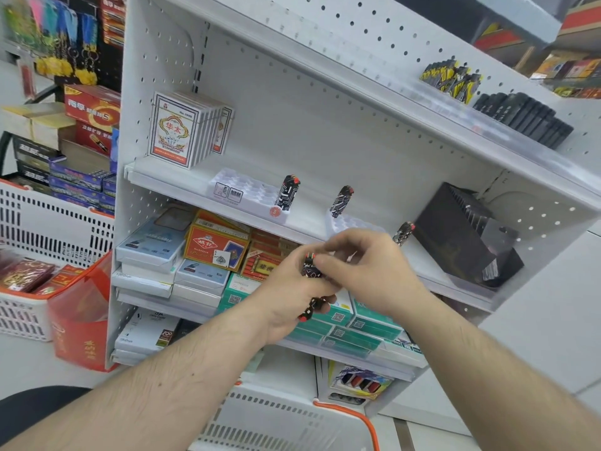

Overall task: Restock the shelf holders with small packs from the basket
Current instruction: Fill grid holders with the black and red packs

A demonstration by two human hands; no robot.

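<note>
The small packs are slim black sticks with white and red patterning and a red tip. One stands upright in the left white holder (248, 198) at its right end (287, 193); a second (341, 201) leans in the right holder (351, 224); a third (403, 233) stands just beyond the right hand (367, 268). The right holder's front is hidden behind the hands. The left hand (289, 297) curls around a bundle of packs (313, 307), count unclear, in front of the shelf edge (182, 193). The right hand's thumb and fingertips pinch the top pack (310, 265) of that bundle. The white basket (276, 418) lies below, partly cut off.
</note>
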